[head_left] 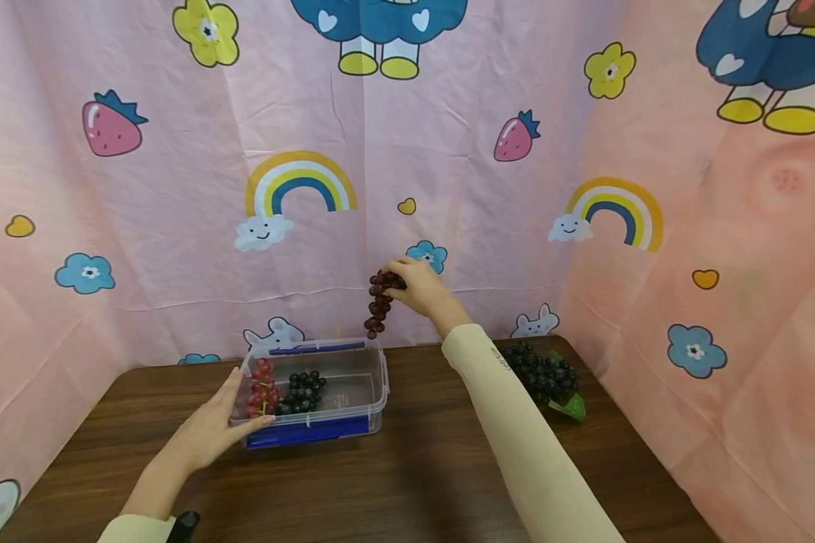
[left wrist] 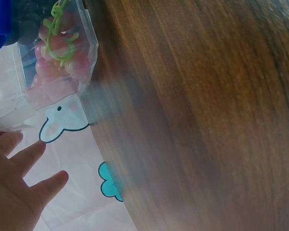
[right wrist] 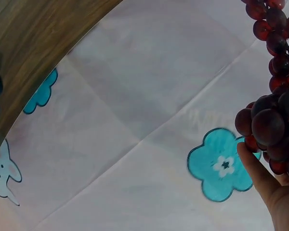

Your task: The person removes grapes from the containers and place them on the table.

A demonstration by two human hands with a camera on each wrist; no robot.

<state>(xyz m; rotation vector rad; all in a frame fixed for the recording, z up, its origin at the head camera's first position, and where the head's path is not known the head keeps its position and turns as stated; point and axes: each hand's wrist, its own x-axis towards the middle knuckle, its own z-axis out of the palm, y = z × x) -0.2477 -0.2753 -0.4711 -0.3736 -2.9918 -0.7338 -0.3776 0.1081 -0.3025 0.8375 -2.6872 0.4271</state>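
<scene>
My right hand (head_left: 417,286) grips a bunch of dark red grapes (head_left: 379,305) by its top, and the bunch hangs above the back right corner of a clear plastic box (head_left: 353,385). In the right wrist view the dark red grapes (right wrist: 274,120) fill the right edge, with fingers beneath them. My left hand (head_left: 207,430) rests against the left end of the box, fingers spread and thumb along the front rim. Inside the box, light red grapes (head_left: 263,388) with a green stem lie at the left, beside black grapes (head_left: 302,392).
On the right of the brown wooden table (head_left: 421,467) lies a pile of black grapes (head_left: 543,373) with a green leaf (head_left: 572,408), partly behind my right sleeve. Blue clasps (head_left: 309,431) line the box's long sides. A pink patterned cloth (head_left: 448,188) hangs behind the table.
</scene>
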